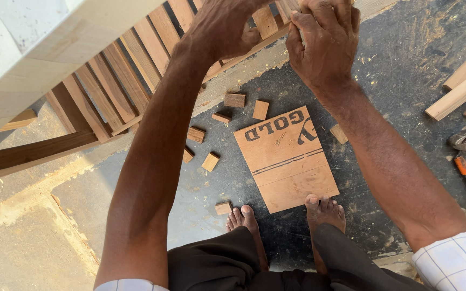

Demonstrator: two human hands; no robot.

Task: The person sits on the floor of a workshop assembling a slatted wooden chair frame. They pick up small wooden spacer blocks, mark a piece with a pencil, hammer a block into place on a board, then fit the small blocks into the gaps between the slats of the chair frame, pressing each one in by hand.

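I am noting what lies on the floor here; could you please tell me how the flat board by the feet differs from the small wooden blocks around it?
The board is one wide, thin rectangular sheet; the blocks are several small, chunky pieces. The board bears dark printing and stripes; the blocks look plain. A right foot rests on the board's edge; the blocks lie scattered, one beside the left foot. Both are reddish-brown wood on the floor.
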